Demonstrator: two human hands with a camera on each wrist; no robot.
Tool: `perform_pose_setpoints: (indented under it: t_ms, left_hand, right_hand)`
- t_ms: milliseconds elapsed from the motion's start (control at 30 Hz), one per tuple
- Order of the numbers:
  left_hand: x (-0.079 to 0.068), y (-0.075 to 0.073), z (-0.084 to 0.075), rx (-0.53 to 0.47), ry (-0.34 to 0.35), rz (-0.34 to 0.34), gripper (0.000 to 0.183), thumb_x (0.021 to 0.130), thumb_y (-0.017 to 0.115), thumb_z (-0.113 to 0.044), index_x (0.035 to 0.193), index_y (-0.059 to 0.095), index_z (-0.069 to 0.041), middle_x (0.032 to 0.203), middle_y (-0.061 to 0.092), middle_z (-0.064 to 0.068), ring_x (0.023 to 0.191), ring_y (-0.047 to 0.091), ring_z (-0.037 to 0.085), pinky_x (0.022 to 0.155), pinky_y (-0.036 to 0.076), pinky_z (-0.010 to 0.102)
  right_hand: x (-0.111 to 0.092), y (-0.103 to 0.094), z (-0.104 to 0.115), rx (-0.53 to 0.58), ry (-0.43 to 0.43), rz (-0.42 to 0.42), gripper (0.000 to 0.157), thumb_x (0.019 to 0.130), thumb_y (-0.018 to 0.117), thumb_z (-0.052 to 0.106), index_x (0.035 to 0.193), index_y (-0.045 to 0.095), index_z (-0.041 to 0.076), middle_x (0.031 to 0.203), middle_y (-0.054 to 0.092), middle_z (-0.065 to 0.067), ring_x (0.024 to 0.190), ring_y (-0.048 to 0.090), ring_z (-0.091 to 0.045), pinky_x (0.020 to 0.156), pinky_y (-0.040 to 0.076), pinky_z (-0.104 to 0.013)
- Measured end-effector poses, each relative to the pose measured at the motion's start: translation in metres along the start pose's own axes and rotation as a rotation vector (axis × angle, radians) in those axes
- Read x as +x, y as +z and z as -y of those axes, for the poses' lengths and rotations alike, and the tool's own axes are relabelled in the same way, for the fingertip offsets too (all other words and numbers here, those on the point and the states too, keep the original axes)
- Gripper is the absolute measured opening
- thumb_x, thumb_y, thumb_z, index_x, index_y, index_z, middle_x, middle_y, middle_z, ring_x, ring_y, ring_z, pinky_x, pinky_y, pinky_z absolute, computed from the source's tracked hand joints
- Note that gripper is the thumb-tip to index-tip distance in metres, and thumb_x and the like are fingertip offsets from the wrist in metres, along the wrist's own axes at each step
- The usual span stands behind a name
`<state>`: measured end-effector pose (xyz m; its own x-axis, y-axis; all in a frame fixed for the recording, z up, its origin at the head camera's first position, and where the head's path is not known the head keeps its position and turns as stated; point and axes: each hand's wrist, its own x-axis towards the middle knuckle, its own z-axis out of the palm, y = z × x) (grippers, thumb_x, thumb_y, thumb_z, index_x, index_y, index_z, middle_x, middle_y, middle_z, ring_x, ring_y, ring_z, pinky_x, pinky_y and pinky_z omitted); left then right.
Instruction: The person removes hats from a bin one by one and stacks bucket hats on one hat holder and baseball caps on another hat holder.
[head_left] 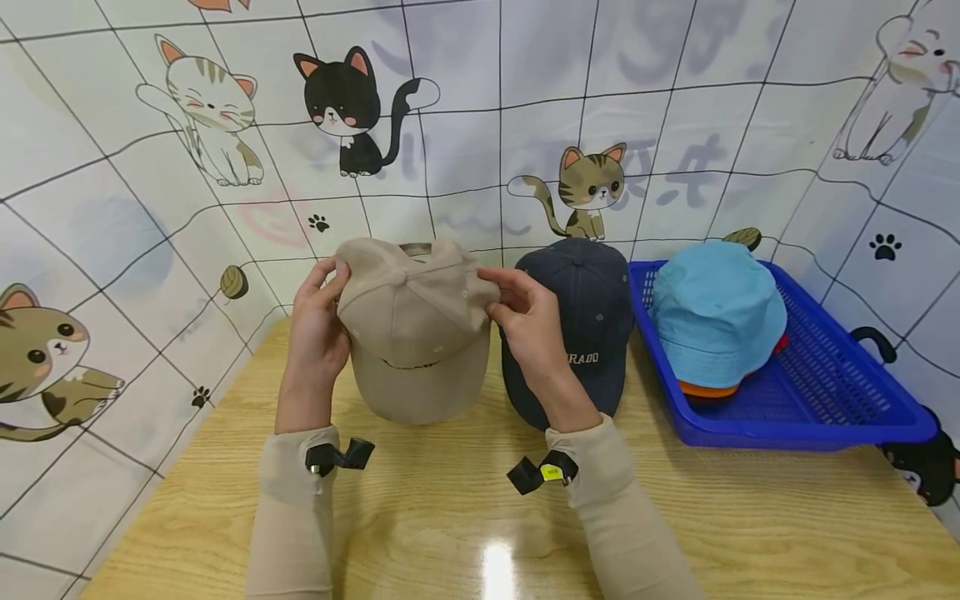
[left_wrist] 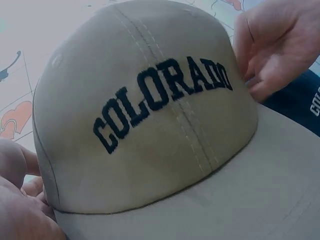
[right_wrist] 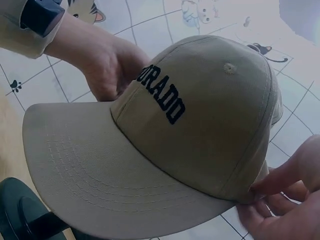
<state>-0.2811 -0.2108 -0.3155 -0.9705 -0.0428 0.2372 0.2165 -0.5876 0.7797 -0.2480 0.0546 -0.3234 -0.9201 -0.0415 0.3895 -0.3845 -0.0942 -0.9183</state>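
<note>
A beige baseball cap (head_left: 420, 333) is held between both hands, its brim toward the person; dark letters reading COLORADO (left_wrist: 165, 92) run across its front in the left wrist view. My left hand (head_left: 315, 325) grips the cap's left side, thumb at the fabric edge. On the other side my right hand (head_left: 531, 321) pinches the cap's edge between thumb and fingers, also seen up close in the right wrist view. Right beside it stands a navy cap (head_left: 577, 304) with similar pale lettering, partly covered by the right hand and wrist.
A blue plastic basket (head_left: 795, 437) stands on the wooden table (head_left: 420, 517) at the right. Inside it, a light blue bucket hat (head_left: 716, 308) sits over an orange one (head_left: 708, 390), with a bit of red behind. A cat-printed wall covering (head_left: 472, 125) rises behind the table.
</note>
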Motion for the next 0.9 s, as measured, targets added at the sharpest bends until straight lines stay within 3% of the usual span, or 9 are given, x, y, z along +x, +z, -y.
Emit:
perform_pose_setpoints:
  t_ms: [300,633,800,900]
  left_hand:
    - [0.005,-0.01,0.0,0.027,-0.058,-0.113,0.006,0.097,0.072,-0.016,0.099,0.068,-0.011,0.087,0.066,0.0,0.067,0.064,0.011,0.06,0.054,0.022]
    - [0.009,-0.017,0.004,0.014,-0.106,-0.199,0.013,0.098,0.071,-0.012,0.107,0.062,-0.01,0.092,0.066,0.001,0.067,0.062,0.009,0.059,0.053,0.021]
    - [0.008,-0.017,0.005,-0.005,-0.083,-0.219,0.017,0.097,0.072,-0.011,0.096,0.055,-0.01,0.086,0.064,0.002,0.06,0.059,0.01,0.055,0.051,0.022]
    - [0.008,-0.017,0.005,-0.017,-0.072,-0.223,0.019,0.097,0.071,-0.009,0.092,0.053,-0.01,0.09,0.062,0.003,0.06,0.059,0.012,0.054,0.05,0.022]
  right_hand:
    - [0.001,0.002,-0.008,0.011,0.055,0.097,0.057,0.096,0.05,-0.012,0.15,0.053,0.007,0.15,0.051,-0.014,0.116,0.065,-0.031,0.09,0.058,-0.031]
    - [0.004,0.003,-0.016,0.027,0.12,0.106,0.064,0.094,0.051,-0.01,0.154,0.048,0.011,0.15,0.049,-0.013,0.102,0.063,-0.009,0.085,0.053,-0.02]
    - [0.005,0.002,-0.017,0.017,0.127,0.102,0.064,0.094,0.052,-0.008,0.154,0.048,0.011,0.149,0.05,-0.014,0.097,0.063,-0.006,0.083,0.052,-0.019]
    - [0.004,0.002,-0.018,0.011,0.134,0.103,0.063,0.095,0.052,-0.008,0.155,0.047,0.011,0.15,0.05,-0.015,0.096,0.063,-0.005,0.083,0.051,-0.02]
